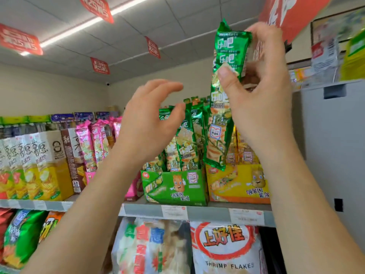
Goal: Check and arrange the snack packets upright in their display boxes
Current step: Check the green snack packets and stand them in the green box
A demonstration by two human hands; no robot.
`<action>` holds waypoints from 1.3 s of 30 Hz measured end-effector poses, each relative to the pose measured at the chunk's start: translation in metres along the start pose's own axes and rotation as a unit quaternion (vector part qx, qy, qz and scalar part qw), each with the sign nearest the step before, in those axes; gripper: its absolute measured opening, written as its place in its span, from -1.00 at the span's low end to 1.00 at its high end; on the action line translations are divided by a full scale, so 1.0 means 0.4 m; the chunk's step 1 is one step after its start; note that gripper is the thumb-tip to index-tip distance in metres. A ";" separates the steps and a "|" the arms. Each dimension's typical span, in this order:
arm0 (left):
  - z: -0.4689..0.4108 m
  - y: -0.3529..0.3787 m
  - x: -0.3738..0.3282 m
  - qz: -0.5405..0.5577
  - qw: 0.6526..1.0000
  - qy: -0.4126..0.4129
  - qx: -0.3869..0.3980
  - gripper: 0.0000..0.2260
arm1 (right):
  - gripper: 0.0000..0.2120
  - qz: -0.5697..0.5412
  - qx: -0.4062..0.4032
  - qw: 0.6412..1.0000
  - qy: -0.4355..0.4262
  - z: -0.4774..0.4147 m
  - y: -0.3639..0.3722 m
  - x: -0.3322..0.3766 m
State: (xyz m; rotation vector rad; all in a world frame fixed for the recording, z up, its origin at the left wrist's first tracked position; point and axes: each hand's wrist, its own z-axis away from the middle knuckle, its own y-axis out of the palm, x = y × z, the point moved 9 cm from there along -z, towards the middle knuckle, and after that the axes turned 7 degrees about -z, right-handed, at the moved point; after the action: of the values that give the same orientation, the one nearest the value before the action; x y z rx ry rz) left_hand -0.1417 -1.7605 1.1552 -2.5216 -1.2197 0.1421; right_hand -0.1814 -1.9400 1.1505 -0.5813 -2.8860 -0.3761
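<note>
**Green packet held high over the display boxes**

Pink packets [94, 139] stand at the left of the shelf [207, 212]. My left hand [150, 123] hovers in front of them, its fingers [167, 87] loosely curved and spread, holding nothing. Its thumb is near the tops of the green packets [187, 143] standing in the green display box [175, 186]. Further right, my right hand [262, 91] pinches one green packet [223, 99] upright between thumb and fingers, well above the others. Its lower end hangs before the seam between that box and the yellow display box [239, 184].
</note>
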 end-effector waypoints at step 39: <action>-0.029 0.156 0.048 -0.080 0.955 0.081 0.273 -0.52 | -0.73 0.120 0.085 0.965 0.215 0.043 0.100 -0.344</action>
State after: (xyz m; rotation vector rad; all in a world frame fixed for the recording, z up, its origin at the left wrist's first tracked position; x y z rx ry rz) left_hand -0.0806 -1.7845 1.1459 -1.9146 -1.1256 0.1982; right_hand -0.0425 -1.9483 1.1127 -0.7080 -2.3712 -0.1866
